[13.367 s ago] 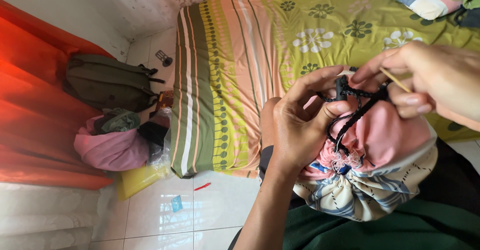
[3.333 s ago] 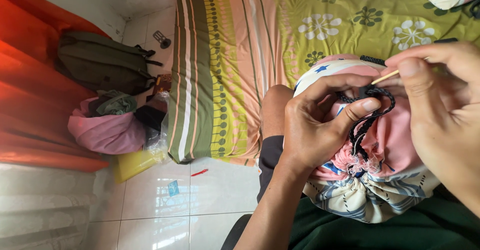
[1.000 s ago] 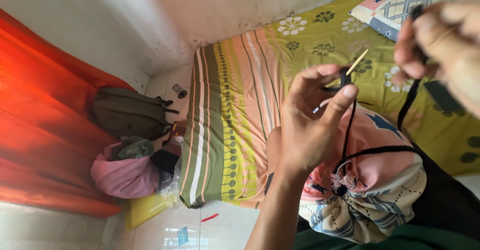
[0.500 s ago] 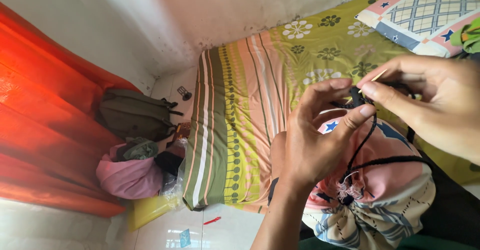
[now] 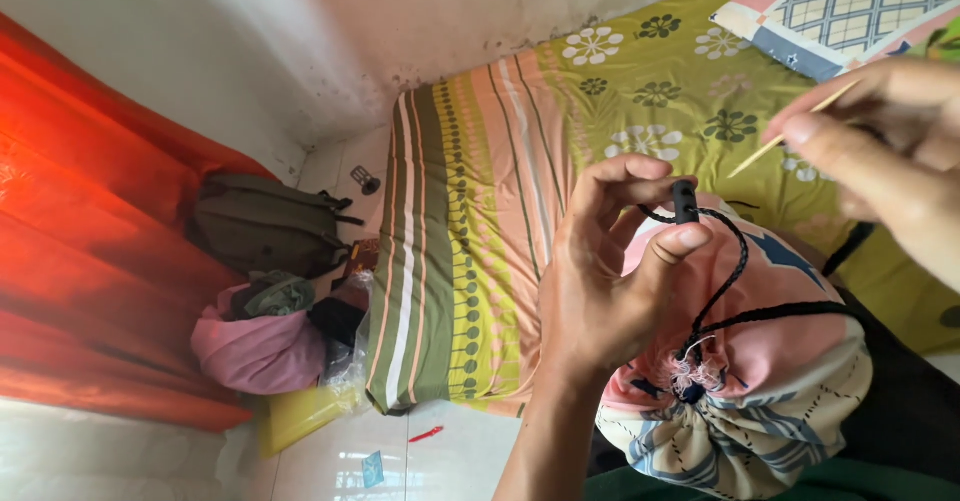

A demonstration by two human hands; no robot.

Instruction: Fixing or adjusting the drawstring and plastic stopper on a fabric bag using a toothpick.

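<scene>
Head view: the left hand [image 5: 600, 281] is raised over a stuffed drawstring bag [image 5: 760, 381] that rests on the person's lap, its fingers curled and pinching a small black cord stopper [image 5: 684, 201] between thumb and forefinger. A black braided cord [image 5: 722, 286] runs down from the stopper to the bag's gathered mouth, where frayed pale threads bunch together, and a second strand of it leads off to the right across the pink cloth of the bag. The bag is patchwork (pink above, cream with blue-grey stripes below, a blue star on its upper part). The right hand [image 5: 880, 161] sits higher and to the right, apart from the stopper, its fingers closed around a thin wooden stick [image 5: 785, 136] whose pointed end aims down and left toward the stopper without touching it.

Behind the hands lies a bed [image 5: 480, 221] with a sheet in green, peach and olive stripes and white flowers, and a patterned pillow [image 5: 830, 11] at its far corner. On the white tiled floor [image 5: 450, 461] beside the bed sit an olive backpack [image 5: 262, 223], a pink bundle of cloth [image 5: 250, 346] just below it, and a small red object [image 5: 426, 433]. An orange-red curtain [image 5: 80, 261] fills the left edge
</scene>
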